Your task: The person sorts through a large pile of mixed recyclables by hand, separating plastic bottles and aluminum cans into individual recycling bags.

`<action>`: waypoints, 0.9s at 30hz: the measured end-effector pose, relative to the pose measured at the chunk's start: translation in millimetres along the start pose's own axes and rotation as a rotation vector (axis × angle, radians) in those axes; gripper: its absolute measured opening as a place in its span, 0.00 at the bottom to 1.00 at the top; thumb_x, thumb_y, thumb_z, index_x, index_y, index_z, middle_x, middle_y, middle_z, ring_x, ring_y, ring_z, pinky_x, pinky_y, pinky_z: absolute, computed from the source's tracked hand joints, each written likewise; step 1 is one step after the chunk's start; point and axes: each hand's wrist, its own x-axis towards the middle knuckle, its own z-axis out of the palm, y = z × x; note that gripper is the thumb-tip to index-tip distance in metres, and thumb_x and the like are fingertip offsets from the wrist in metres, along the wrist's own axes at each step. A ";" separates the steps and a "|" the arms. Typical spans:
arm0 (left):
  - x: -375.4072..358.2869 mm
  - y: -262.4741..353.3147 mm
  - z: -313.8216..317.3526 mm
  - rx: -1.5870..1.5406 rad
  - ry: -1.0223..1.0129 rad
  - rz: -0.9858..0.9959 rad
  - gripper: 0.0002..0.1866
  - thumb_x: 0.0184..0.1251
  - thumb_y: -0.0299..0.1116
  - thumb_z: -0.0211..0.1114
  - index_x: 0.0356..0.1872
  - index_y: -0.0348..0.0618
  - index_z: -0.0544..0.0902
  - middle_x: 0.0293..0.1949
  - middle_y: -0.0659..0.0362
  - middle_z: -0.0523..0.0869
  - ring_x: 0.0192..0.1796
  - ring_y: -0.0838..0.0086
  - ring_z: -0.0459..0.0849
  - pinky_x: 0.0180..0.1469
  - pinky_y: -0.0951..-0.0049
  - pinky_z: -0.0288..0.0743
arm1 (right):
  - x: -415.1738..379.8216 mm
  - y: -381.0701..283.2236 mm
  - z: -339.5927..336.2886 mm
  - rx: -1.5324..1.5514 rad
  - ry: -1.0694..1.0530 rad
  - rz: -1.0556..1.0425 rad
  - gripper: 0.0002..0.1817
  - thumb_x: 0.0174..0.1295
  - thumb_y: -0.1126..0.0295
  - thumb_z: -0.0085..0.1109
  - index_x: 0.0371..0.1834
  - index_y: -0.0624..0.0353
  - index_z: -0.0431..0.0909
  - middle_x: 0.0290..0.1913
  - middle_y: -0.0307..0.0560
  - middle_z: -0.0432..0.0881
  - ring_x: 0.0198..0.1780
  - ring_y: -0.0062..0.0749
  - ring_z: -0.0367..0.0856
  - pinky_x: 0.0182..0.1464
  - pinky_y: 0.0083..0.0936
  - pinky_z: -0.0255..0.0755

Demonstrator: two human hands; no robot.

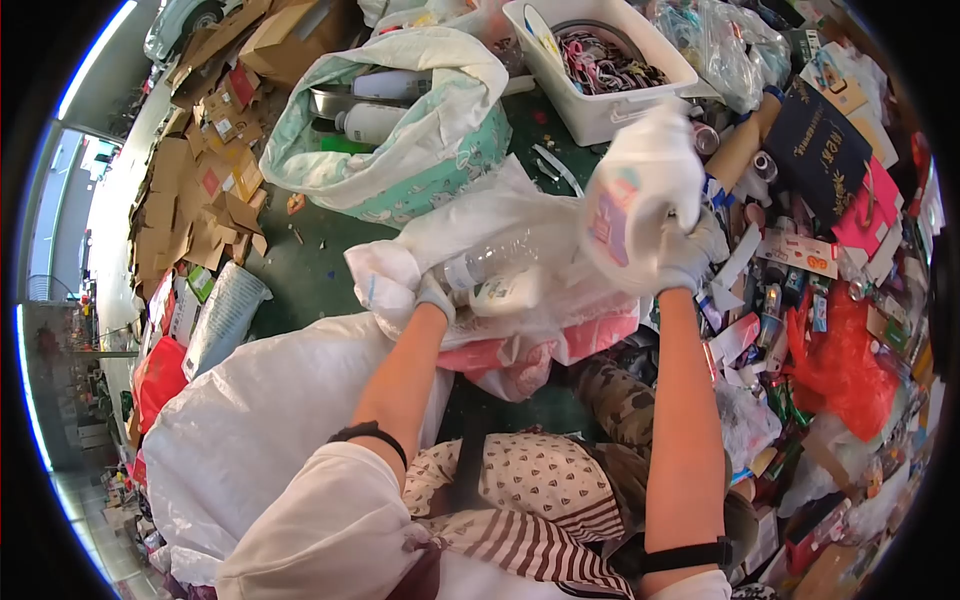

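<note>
- At the right end of the clear plastic bag (555, 235), the gloved right hand (692, 250) is closed around the handle of a white jug (632, 215). The jug's upper end is blurred, so I cannot tell whether it is capped.
- At the left end of the clear bag, the gloved left hand (436, 298) is bunched on the film; its fingertips are hidden, so I cannot tell how tight the pinch is.
- Handling well here, I judge, means a firm grip on the handle, the jug lifted clear of the loose film, and the left hand drawing that film taut without tearing it.
- Amid the clear bag's film lie a clear bottle (490, 258) and a white container (508, 292); a rough pull could roll them loose.
- Just below the clear bag is red-and-white plastic (595, 335), which could snag the jug's base.
- Beyond the clear bag stand a teal patterned sack (450, 170) with bottles inside and a white tub (612, 122) of tangled bands.
- Left of the clear bag spreads flattened cardboard (160, 235); nearer the person is a large white sack (265, 420).
- Right of the clear bag is a mixed heap with a red bag (843, 365).
</note>
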 end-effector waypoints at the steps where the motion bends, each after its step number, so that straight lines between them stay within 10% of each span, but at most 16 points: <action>1: 7.3 0.8 -7.3 0.003 0.002 0.006 0.25 0.64 0.59 0.44 0.47 0.51 0.75 0.40 0.57 0.81 0.34 0.67 0.82 0.32 0.68 0.78 | -4.1 -4.2 1.9 -0.169 -0.074 -0.266 0.19 0.47 0.79 0.62 0.46 0.61 0.73 0.43 0.41 0.77 0.42 0.24 0.75 0.45 0.21 0.70; 2: 12.2 -1.5 -19.2 0.008 0.009 -0.020 0.27 0.62 0.61 0.44 0.47 0.51 0.75 0.42 0.56 0.81 0.40 0.66 0.81 0.38 0.64 0.79 | -11.6 -25.6 5.9 -0.215 -0.225 -0.383 0.23 0.43 0.66 0.70 0.43 0.61 0.74 0.43 0.53 0.77 0.44 0.50 0.75 0.48 0.33 0.70; 4: -6.7 -8.0 -28.2 -0.061 -0.045 0.009 0.32 0.59 0.66 0.43 0.50 0.52 0.75 0.46 0.55 0.81 0.47 0.64 0.81 0.45 0.61 0.80 | -20.2 -22.7 24.5 -0.227 -0.384 -0.554 0.27 0.39 0.65 0.73 0.43 0.60 0.74 0.42 0.53 0.77 0.44 0.50 0.76 0.47 0.35 0.71; 6: -4.1 -0.8 -50.5 -0.184 -0.044 0.043 0.33 0.58 0.67 0.42 0.51 0.52 0.74 0.47 0.56 0.80 0.47 0.64 0.81 0.47 0.60 0.79 | -54.1 -45.4 49.2 -0.006 -0.609 -0.282 0.28 0.35 0.69 0.73 0.44 0.59 0.73 0.40 0.53 0.77 0.43 0.49 0.76 0.46 0.36 0.71; 8: -16.0 14.4 -65.9 -0.392 0.002 0.101 0.35 0.58 0.69 0.40 0.54 0.53 0.73 0.51 0.58 0.78 0.50 0.61 0.78 0.53 0.56 0.74 | -84.0 -28.1 66.3 -0.240 -0.738 -0.425 0.25 0.40 0.70 0.70 0.43 0.60 0.71 0.43 0.54 0.76 0.42 0.50 0.77 0.47 0.36 0.71; 12: 21.6 9.6 -77.4 -0.282 0.137 0.508 0.31 0.60 0.65 0.44 0.52 0.52 0.74 0.48 0.57 0.80 0.49 0.61 0.79 0.50 0.55 0.74 | -100.5 -15.1 57.0 -0.845 -0.990 -0.042 0.22 0.46 0.66 0.64 0.46 0.57 0.73 0.46 0.55 0.78 0.48 0.49 0.77 0.51 0.36 0.70; 20: 50.4 15.4 -84.2 0.248 0.182 0.125 0.27 0.63 0.57 0.49 0.50 0.43 0.75 0.44 0.55 0.79 0.45 0.64 0.79 0.48 0.63 0.74 | -92.1 -27.4 83.3 -1.050 -1.603 -0.084 0.22 0.50 0.64 0.59 0.50 0.55 0.74 0.49 0.55 0.78 0.51 0.44 0.78 0.51 0.32 0.71; 22: 92.9 12.7 -115.2 0.433 0.153 0.051 0.31 0.64 0.59 0.47 0.53 0.40 0.73 0.47 0.53 0.79 0.48 0.65 0.78 0.52 0.66 0.72 | -121.8 -22.5 101.3 -1.110 -1.456 -0.158 0.21 0.50 0.64 0.59 0.49 0.54 0.73 0.49 0.53 0.78 0.51 0.42 0.78 0.51 0.33 0.71; 25: -41.3 -4.6 -34.2 -0.310 0.197 0.251 0.32 0.64 0.59 0.46 0.54 0.39 0.72 0.50 0.52 0.78 0.50 0.64 0.77 0.53 0.65 0.71 | -133.6 -13.9 104.4 -1.234 -1.210 -0.346 0.16 0.53 0.65 0.56 0.46 0.52 0.72 0.45 0.46 0.78 0.48 0.36 0.79 0.45 0.32 0.72; 27: -40.1 -37.7 -42.2 0.002 0.333 0.620 0.29 0.64 0.58 0.48 0.50 0.41 0.74 0.48 0.52 0.79 0.49 0.63 0.78 0.53 0.64 0.71 | -117.7 -13.7 89.9 -1.271 -1.092 -0.471 0.13 0.55 0.66 0.53 0.44 0.51 0.71 0.42 0.44 0.77 0.44 0.34 0.78 0.43 0.30 0.70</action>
